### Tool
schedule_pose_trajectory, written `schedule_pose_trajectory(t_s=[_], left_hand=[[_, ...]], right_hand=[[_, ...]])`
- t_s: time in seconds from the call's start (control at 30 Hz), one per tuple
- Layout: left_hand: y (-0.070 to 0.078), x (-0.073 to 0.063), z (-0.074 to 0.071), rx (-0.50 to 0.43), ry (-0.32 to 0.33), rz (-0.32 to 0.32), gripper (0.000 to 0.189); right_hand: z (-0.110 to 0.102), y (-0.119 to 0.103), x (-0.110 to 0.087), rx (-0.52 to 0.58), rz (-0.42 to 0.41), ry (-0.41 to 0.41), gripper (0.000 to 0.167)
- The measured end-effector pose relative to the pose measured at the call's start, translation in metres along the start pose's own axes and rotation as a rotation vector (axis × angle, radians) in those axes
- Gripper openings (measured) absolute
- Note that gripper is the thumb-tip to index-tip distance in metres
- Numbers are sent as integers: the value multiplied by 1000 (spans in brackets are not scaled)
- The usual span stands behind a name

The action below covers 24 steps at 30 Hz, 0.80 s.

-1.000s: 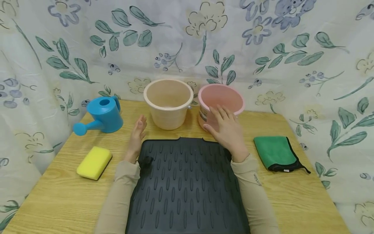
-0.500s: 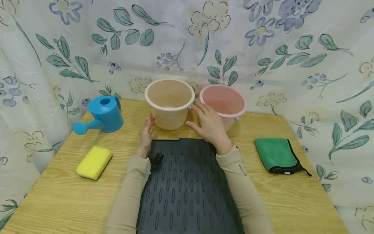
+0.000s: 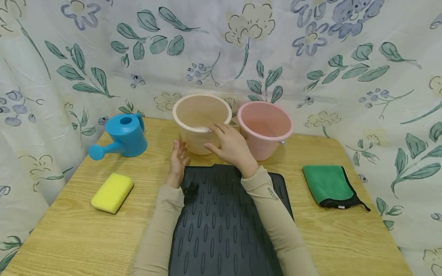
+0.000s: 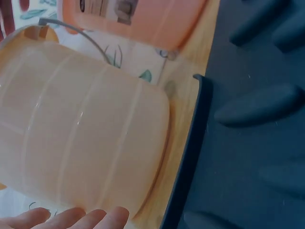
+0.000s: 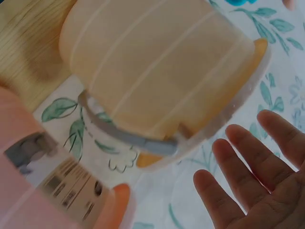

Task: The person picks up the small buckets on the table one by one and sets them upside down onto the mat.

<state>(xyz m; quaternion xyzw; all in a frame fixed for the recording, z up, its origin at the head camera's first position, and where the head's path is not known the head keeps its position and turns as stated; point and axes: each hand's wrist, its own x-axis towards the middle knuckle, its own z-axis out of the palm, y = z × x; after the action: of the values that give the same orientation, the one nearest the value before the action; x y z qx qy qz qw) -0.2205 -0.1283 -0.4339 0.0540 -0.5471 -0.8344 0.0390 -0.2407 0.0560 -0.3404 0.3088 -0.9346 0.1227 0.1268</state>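
A: Where to find the cream bucket [image 3: 196, 138]?

B: Upright at the back of the bench [image 3: 79, 237], just beyond the far edge of the black mat [image 3: 215, 230].

A: And of the two hands, first the left hand [image 3: 178, 161]?

B: Beside the bucket's left front, low down, with fingers loosely stretched and holding nothing. Impossible to tell whether touching the wall or just short of it.

A: And the right hand [image 3: 230, 147]?

B: In front of the bucket's right side, over part of its rim as seen from the head. Wide, with fingers straight and spread, gripping nothing. Apart from the rim in the right wrist view, with curtain [image 3: 210, 34] showing between.

A: Any handle?

B: Yes, a gray handle [image 5: 127, 138], hanging down the side nearest the pink bucket [image 3: 263, 130].

A: And where to see that pink one?

B: Upright, just right of the cream one, with a printed label [image 5: 66, 188] on the wall.

A: What else on the bench?

B: On the left, a blue watering can [image 3: 125, 136], and nearer, a yellow sponge [image 3: 112, 193]. On the right, a folded green cloth [image 3: 328, 186] with black edging. Across the mat, beige sleeves [image 3: 162, 226].
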Motion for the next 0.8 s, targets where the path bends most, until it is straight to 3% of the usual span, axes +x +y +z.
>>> schedule_pose_trajectory(t_s=[0.17,0.4,0.63,0.8], left_hand=[[0,1,4,-14,20,-17,67],[-2,2,7,-26,36,-27,67],[-6,5,9,-70,73,-55,70],[-7,7,10,-94,100,-68,70]], right_hand=[[6,-11,12,4,-43,-14,60],[16,-24,29,0,-107,41,52],[27,-31,42,-9,-110,46,48],[37,-32,50,-44,-133,101,41]])
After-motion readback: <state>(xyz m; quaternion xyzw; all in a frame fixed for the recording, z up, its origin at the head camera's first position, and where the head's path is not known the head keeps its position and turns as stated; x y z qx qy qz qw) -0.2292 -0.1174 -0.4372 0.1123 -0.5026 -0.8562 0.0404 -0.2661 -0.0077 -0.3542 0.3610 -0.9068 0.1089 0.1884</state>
